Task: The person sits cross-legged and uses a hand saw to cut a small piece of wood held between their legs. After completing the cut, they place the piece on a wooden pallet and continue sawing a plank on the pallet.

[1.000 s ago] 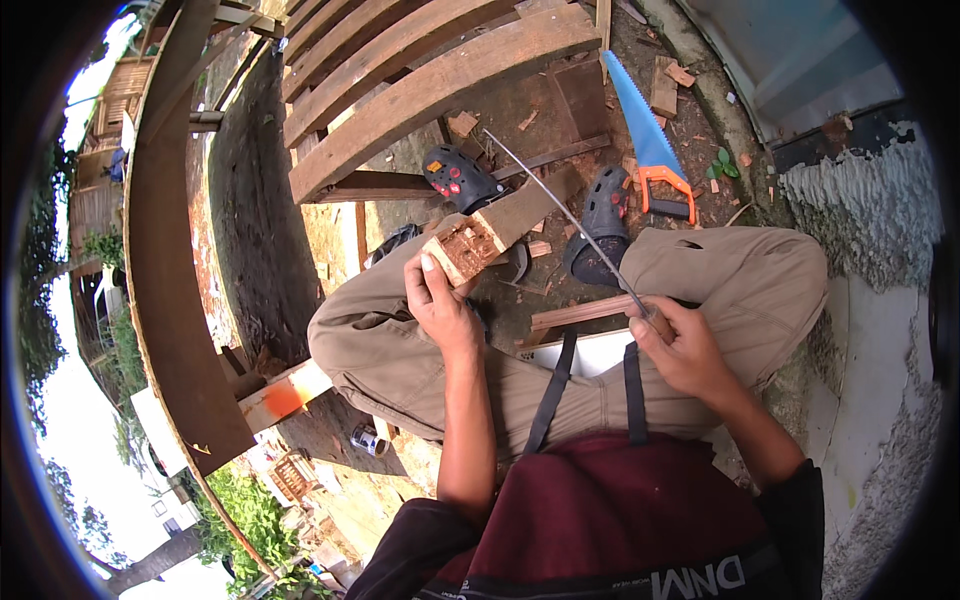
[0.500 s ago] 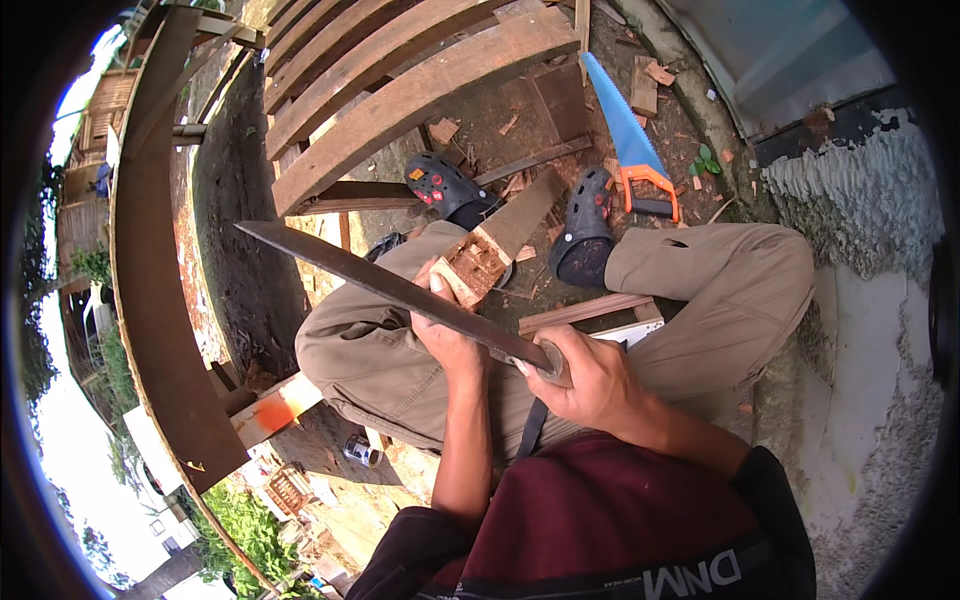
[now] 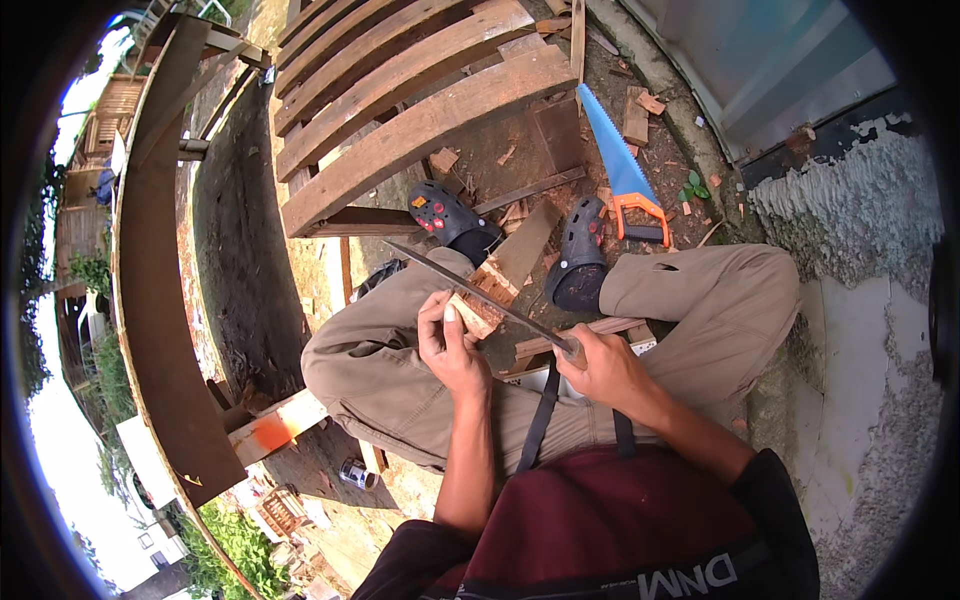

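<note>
A machete (image 3: 467, 291) slants across the middle, its handle end wrapped by my right hand (image 3: 603, 372). Its blade passes over the rough, notched part of a wooden beam (image 3: 530, 242), and I cannot tell whether it touches the wood. My left hand (image 3: 455, 352) is closed around the beam's near end, thumb on top. The beam runs away from me between two feet in dark clogs (image 3: 447, 214). Part of the notch is hidden behind the blade.
A handsaw (image 3: 622, 165) with a blue blade and orange handle lies at the right, near a wall (image 3: 850, 200). A slatted wooden frame (image 3: 430, 140) stands ahead. Wood chips litter the ground. A can (image 3: 358, 474) is at lower left, beside a paint-marked board (image 3: 280, 428).
The machete has come down over the beam's notched part, its tip shifting right. My right hand has moved slightly right. My left hand still holds the beam.
</note>
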A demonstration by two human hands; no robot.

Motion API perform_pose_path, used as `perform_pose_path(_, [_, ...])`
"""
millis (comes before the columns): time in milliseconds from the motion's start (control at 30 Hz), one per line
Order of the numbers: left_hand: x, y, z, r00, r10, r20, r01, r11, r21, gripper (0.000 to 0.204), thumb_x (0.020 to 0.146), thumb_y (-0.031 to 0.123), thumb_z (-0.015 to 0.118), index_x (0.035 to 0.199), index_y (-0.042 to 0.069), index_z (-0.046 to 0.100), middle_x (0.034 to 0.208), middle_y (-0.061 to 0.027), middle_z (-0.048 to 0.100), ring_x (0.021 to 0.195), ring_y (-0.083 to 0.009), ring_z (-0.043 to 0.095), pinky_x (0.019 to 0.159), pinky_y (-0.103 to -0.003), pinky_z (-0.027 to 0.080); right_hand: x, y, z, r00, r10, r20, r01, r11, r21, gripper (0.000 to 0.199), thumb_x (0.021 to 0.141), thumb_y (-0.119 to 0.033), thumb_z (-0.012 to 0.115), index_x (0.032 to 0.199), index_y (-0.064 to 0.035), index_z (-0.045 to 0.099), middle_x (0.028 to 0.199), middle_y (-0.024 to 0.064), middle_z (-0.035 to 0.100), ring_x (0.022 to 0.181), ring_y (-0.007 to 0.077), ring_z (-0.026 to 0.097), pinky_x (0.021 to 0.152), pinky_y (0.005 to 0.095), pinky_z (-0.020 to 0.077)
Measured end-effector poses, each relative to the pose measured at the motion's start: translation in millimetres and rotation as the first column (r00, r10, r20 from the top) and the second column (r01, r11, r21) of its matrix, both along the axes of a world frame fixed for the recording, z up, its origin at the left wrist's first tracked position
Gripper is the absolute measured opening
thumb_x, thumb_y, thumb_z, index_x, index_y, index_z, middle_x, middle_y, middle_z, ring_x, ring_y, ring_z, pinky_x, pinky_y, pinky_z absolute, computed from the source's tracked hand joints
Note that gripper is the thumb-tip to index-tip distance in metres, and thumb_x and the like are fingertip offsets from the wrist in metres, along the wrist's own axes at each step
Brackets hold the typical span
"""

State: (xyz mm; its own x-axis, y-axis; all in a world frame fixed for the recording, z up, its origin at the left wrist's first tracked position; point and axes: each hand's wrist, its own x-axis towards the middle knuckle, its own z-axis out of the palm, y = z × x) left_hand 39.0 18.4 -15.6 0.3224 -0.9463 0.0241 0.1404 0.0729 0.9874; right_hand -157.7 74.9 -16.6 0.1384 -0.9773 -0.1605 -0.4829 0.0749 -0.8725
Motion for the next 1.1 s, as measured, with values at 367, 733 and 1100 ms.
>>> perform_pose_path(367, [4, 5, -2, 0.999, 0.001, -0.042, 0.002, 0.998, 0.061, 0.017, 0.107, 0.016, 0.055, 0.111, 0.0, 0.054, 0.129, -0.0151, 0.057, 0.112, -0.0181, 0.059, 0.086, -0.034, 0.059, 5, 3, -3, 0.999, 0.008, 0.046, -0.003, 0.994, -0.114, 0.035, 0.086, -0.022, 0.076, 0.104, 0.0015, 0.059, 0.075, 0.0246, 0.068, 0.072, 0.0442, 0.069, 0.062, 0.0503, 0.0556])
perform_pose_path(733, [20, 10, -14, 0.99, -0.018, -0.14, 0.04, 0.987, 0.155, 0.016, 0.106, 0.017, 0.056, 0.11, 0.001, 0.055, 0.129, -0.0161, 0.059, 0.112, -0.0184, 0.06, 0.091, -0.034, 0.056, 14, -2, 21, 0.989, -0.007, 0.151, 0.031, 0.988, -0.154, 0.036, 0.085, -0.021, 0.078, 0.1, 0.0029, 0.056, 0.069, 0.0232, 0.065, 0.067, 0.0446, 0.068, 0.06, 0.0489, 0.0549])
perform_pose_path(1100, [16, 6, -11, 0.963, -0.001, 0.269, -0.012, 0.999, 0.044, 0.02, 0.106, 0.019, 0.057, 0.11, 0.0, 0.057, 0.126, -0.0152, 0.06, 0.109, -0.0185, 0.061, 0.089, -0.036, 0.057, 13, -5, 31, 0.996, 0.007, 0.088, 0.003, 0.993, -0.114, 0.03, 0.086, -0.018, 0.075, 0.102, 0.0016, 0.06, 0.072, 0.0224, 0.067, 0.07, 0.0434, 0.068, 0.062, 0.0496, 0.0543])
